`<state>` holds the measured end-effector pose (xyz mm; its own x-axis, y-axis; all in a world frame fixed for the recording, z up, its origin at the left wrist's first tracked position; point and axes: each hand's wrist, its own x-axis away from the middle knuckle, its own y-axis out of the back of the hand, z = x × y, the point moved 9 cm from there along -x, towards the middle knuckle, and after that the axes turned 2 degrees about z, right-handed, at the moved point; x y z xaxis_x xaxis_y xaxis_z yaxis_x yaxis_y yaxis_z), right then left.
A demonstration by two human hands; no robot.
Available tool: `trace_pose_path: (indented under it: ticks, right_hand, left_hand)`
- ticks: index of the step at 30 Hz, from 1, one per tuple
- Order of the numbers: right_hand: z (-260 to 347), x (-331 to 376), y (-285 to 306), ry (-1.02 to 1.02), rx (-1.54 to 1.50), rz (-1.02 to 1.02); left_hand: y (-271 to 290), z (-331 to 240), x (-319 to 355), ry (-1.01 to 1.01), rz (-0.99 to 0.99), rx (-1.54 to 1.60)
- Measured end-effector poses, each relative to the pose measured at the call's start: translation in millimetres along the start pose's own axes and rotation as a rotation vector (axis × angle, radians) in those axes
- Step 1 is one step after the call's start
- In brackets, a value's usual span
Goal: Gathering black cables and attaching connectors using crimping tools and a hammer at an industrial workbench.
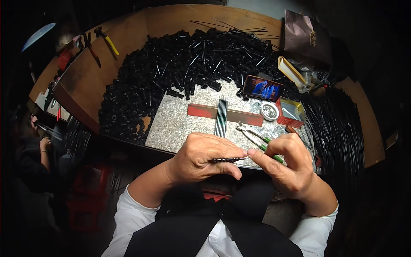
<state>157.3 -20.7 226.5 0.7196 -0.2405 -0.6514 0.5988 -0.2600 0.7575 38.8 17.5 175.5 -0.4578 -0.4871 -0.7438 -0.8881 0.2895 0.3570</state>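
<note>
Close to my body, my left hand (205,155) grips a flat row of thin black rods (226,160), seen nearly end-on between thumb and fingers. My right hand (282,162) is closed, its fingertips meeting the left fingertips at the row's right end. Whatever those right fingers hold is too small or hidden to make out. Just beyond the hands, a set of thin grey rods (221,115) lies side by side across a worn red bar (201,111). Green-handled pliers (250,135) rest beside them, partly behind my right hand.
A big heap of black tubular parts (171,64) fills the back and left of the wood-walled bench (85,85). At right are a phone (263,88), a white round dish (269,111), a red box (291,112) and many black rods (338,128). Another person's hand (45,142) shows far left.
</note>
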Motion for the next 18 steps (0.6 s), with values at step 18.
trace_pose_path:
  ticks: [18]
  right_hand:
    - [-0.4,-19.3,-28.3,-0.124,-0.455,0.058]
  left_hand:
    - [-15.0,21.9,26.3,0.09,0.091,-0.046]
